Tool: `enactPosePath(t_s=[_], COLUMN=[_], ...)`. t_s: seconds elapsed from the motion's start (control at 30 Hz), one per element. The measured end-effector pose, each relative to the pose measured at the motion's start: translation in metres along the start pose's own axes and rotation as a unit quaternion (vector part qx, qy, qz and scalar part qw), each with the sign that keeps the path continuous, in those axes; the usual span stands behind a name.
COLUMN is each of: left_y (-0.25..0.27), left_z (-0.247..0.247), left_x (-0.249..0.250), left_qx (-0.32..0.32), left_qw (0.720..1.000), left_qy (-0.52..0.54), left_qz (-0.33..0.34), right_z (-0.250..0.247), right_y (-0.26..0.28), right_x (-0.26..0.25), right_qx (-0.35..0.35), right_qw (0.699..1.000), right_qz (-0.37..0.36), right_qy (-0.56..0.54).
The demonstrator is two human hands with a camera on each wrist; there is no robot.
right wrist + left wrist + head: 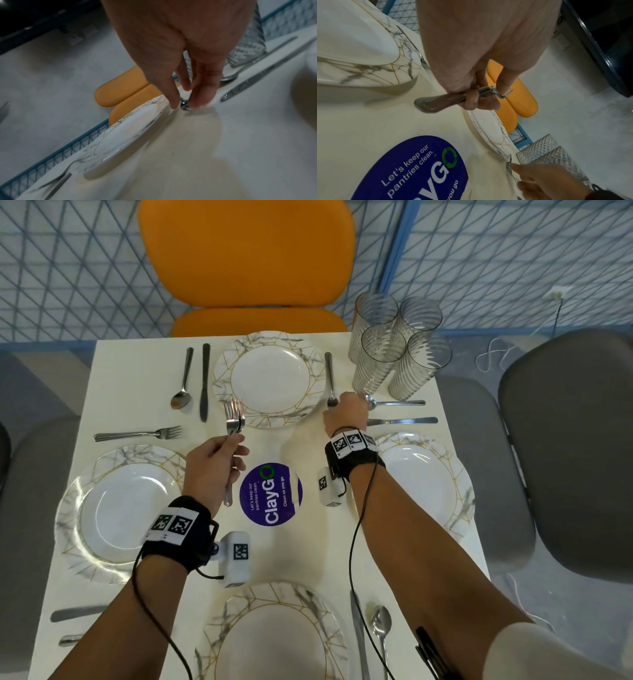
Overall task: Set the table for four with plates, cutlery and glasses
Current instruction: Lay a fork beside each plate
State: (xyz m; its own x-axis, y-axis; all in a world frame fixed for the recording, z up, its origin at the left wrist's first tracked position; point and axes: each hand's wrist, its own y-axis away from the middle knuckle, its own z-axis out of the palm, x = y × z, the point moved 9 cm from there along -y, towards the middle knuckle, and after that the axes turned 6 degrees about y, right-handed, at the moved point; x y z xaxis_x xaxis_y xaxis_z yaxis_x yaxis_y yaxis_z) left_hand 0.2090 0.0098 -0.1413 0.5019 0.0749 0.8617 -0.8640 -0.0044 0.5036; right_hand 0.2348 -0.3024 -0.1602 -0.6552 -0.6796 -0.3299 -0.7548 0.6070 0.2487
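Two spare forks [234,414] wait gripped in the left hand [212,463] while the right hand [346,414] pinches a fork [329,378] down beside the far plate [269,378].

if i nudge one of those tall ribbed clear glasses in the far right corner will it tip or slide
Probably tip: each tall ribbed clear glass is narrow for its height. The four stand close together by the white table's edge, so one could well knock its neighbours. They look thin and clear, so likely light and fragile.
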Motion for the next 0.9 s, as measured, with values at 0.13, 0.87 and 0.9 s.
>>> enactPosePath(t_s=[0.13,0.87,0.9], left_y=[0.001,-0.003,-0.003], left_z=[0.000,-0.002,-0.001], left_x=[0.000,0.011,0.011], left_qx=[0.006,0.012,0.013], left_qw=[1.000,1.000,1.000], left_qy=[0.005,0.014,0.016], left_qz=[0.002,0.005,0.004], right_z=[-0.022,-0.007,-0.007], right_y=[0.009,0.001,-0.001], right_x=[-0.025,-0.041,-0.041], right_qx=[0.096,0.011,0.007], right_qw=[0.981,0.947,0.949], right_qz=[-0.144,-0.246,-0.240], right_qy=[0.092,0.205,0.203])
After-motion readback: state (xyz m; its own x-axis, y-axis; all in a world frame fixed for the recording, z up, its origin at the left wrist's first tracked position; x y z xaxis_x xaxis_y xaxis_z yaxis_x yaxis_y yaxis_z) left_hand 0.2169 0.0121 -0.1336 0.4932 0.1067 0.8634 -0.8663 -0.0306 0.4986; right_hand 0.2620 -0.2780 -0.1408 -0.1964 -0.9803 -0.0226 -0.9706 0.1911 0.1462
